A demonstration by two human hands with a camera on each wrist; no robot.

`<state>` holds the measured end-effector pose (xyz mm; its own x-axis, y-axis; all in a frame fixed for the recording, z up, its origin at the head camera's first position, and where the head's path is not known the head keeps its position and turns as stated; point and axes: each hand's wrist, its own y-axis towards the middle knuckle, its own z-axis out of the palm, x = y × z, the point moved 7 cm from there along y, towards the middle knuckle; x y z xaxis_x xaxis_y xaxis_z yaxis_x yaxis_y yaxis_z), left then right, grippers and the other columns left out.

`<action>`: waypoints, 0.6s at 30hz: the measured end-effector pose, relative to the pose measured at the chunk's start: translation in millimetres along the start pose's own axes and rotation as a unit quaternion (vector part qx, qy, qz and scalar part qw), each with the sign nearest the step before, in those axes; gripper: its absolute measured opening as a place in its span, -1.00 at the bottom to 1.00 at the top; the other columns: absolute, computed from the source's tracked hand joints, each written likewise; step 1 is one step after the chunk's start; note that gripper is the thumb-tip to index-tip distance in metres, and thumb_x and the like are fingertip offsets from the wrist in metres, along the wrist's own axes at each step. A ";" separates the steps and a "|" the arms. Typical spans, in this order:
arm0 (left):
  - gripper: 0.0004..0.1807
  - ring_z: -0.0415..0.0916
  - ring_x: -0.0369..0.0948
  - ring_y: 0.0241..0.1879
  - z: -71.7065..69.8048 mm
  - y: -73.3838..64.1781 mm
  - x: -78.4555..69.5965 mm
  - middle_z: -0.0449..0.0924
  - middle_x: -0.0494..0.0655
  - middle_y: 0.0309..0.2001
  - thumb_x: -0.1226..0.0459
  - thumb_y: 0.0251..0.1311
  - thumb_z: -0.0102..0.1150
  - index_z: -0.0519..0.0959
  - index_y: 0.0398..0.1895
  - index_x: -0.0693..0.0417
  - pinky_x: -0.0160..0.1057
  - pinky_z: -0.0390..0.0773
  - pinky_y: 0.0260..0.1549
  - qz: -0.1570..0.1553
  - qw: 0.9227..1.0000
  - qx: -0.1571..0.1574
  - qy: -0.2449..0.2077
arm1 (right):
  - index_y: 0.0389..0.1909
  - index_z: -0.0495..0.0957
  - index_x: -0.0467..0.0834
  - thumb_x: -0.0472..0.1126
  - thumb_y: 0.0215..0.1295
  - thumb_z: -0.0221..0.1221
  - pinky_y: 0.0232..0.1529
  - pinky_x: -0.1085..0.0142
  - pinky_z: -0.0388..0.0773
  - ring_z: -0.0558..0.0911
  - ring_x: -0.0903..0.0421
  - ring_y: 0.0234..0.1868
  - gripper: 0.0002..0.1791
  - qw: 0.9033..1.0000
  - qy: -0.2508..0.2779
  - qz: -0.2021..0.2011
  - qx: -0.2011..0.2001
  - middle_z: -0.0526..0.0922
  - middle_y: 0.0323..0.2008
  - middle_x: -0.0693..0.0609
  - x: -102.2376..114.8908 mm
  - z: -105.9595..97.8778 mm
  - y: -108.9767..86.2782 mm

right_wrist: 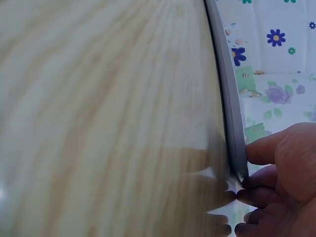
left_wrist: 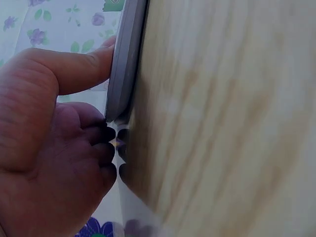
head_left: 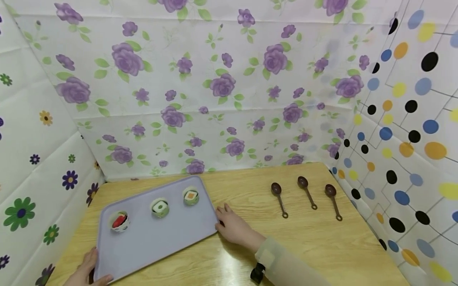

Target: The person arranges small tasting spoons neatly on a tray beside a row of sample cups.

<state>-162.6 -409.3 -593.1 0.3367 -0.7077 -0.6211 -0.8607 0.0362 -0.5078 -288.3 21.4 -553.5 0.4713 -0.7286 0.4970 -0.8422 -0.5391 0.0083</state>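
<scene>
A light purple tray (head_left: 161, 246) lies slantwise on the wooden table. My left hand (head_left: 84, 271) grips its left side near the front corner; in the left wrist view the thumb (left_wrist: 84, 71) presses on the rim and the fingers curl beside the edge. At the opposite end, my right hand (head_left: 233, 226) holds the right edge, its thumb (right_wrist: 264, 149) against the rim and fingertips close to the tabletop. Three small patterned cups stand in a row on the tray: one with a red piece (head_left: 119, 221), a middle cup (head_left: 160, 213) with a white-and-green piece, and a cup (head_left: 191, 200) with a white-and-orange piece.
To the right on the table (head_left: 247, 190) lie three brown spoons: a left spoon (head_left: 276, 189), a middle spoon (head_left: 303, 182) and a right spoon (head_left: 330, 190). Purple-flowered cloth (head_left: 222, 131) closes off the back, and patterned cloths hang at both sides.
</scene>
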 end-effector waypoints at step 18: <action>0.51 -0.49 0.51 0.38 9.8 19.0 -47.5 -0.43 0.66 0.42 -0.29 -0.02 0.37 -0.40 0.44 0.60 0.46 -0.23 0.25 0.038 0.993 -0.040 0.101 | 0.50 0.18 -0.26 0.04 0.51 0.06 0.39 -0.09 0.22 -0.04 -0.18 0.55 -0.29 0.999 0.024 0.031 -0.003 0.16 0.50 -0.18 -33.5 -17.5 -25.6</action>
<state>-191.2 -368.1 -579.0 0.1921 -0.8325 -0.5197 -0.9113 0.0451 -0.4092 -287.1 67.0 -555.2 0.4052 -0.7397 0.5373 -0.8709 -0.4912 -0.0194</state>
